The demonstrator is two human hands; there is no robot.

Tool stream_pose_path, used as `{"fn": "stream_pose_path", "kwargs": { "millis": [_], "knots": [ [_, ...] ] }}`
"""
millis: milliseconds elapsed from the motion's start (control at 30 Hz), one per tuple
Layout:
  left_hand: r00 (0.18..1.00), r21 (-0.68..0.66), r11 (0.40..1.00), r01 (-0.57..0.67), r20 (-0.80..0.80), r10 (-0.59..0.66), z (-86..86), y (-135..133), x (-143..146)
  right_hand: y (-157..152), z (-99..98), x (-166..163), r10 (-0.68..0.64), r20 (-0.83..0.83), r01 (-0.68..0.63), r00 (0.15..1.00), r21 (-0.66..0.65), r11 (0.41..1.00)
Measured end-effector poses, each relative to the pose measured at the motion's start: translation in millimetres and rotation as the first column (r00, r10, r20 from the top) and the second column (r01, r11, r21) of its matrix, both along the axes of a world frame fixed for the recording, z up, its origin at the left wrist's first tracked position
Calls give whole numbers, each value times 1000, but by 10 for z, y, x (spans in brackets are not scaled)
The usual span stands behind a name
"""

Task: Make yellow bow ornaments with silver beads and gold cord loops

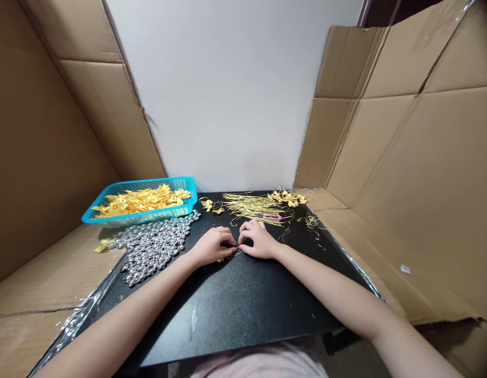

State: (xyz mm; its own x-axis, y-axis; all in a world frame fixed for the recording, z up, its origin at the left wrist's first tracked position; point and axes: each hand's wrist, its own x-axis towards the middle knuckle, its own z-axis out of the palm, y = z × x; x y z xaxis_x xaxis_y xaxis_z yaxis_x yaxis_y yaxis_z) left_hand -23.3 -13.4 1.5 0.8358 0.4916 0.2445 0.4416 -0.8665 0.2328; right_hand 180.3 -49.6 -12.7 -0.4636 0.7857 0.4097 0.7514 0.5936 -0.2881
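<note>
My left hand and my right hand meet over the middle of the black table, thumbs and fingertips closed in a pinch. Between them runs a thin gold cord, with an end in each hand; the fingers cover most of it. A bit of yellow ribbon shows under my left fingers, mostly hidden. Just beyond my right hand lie many cut gold cords and a pink-handled tool, possibly a small snipper.
A blue basket of yellow ribbon bows stands at the back left. Silver beads spread before it. Finished-looking yellow bows with cords lie at the back right, near a cord tangle. Cardboard walls flank the table.
</note>
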Motion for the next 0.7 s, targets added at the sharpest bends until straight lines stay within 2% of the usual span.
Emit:
{"fn": "stream_pose_path", "kwargs": {
  "millis": [300, 533, 700],
  "knots": [
    [998, -68, 998, 4, 64, 0, -25, 4, -17, 20, 7, 23, 76, 184, -92, 980, 80, 993],
    [995, -122, 993, -6, 95, 17, -36, 16, -29, 67, 44, -54, 114, 408, -199, 906, 171, 965],
    [990, -172, 984, -45, 124, 67, -64, 51, -50, 32, 48, -116, 102, 491, -234, 865, 215, 948]
  ]
}}
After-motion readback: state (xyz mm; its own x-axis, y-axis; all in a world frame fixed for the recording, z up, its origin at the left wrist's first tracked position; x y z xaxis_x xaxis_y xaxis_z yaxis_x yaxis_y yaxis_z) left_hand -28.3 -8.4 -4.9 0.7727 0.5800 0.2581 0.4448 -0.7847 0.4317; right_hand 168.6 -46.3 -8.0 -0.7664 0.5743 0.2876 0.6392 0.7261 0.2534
